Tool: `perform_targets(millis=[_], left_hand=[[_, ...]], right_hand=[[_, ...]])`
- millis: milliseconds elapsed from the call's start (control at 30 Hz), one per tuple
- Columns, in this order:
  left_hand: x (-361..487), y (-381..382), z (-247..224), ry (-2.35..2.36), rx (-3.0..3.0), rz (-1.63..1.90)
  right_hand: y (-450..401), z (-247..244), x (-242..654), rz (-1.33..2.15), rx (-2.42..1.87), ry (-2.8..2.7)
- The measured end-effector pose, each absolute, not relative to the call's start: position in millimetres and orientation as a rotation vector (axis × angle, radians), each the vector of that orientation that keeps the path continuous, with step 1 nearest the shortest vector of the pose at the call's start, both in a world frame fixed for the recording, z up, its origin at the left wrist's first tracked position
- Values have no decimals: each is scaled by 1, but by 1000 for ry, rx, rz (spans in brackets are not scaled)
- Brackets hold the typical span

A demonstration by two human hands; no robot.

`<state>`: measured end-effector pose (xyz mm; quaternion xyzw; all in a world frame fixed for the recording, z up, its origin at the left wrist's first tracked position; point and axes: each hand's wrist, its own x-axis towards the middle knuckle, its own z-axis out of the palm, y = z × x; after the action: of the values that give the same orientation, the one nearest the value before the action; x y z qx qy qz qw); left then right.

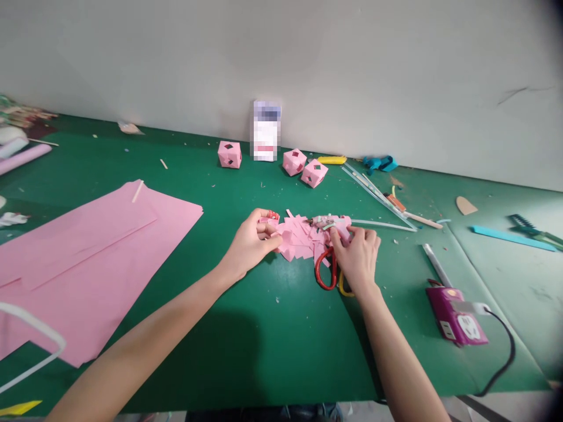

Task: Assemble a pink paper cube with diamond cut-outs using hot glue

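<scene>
My left hand (253,240) is closed, thumb against fingers, around a small pink paper piece (287,239) whose shape is partly hidden. My right hand (358,255) grips the handle of a pink hot glue gun (328,221), its nozzle pointing left and a long clear glue stick (382,225) running out of its back. Between the hands lies a heap of pink paper scraps (303,249). Scissors with one red handle (324,272) and one yellow handle lie by my right wrist, their blades hidden.
Three pink paper cubes with cut-out holes, one of them the left cube (229,155), stand near the wall. Large pink paper sheets (109,252) cover the left side. At right lie a purple power strip (455,313) with a black cord, a clear ruler (378,196) and a teal strip (512,238).
</scene>
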<state>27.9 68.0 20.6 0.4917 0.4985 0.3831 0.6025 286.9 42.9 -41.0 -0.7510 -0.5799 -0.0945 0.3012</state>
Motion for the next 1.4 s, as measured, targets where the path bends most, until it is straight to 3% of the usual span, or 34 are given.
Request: perform_targets(millis=[133, 300, 433, 1400], left_hand=[[31, 62, 26, 1127, 1146, 897], [33, 55, 28, 1079, 1181, 862], [33, 52, 26, 1070, 1235, 849], [32, 45, 24, 1213, 1464, 850]], right_hand=[[31, -21, 266, -144, -1685, -1473], [16, -13, 223, 976, -1372, -1247], [13, -18, 208, 1360, -1191, -942], [12, -15, 208, 1366, -1243, -996]])
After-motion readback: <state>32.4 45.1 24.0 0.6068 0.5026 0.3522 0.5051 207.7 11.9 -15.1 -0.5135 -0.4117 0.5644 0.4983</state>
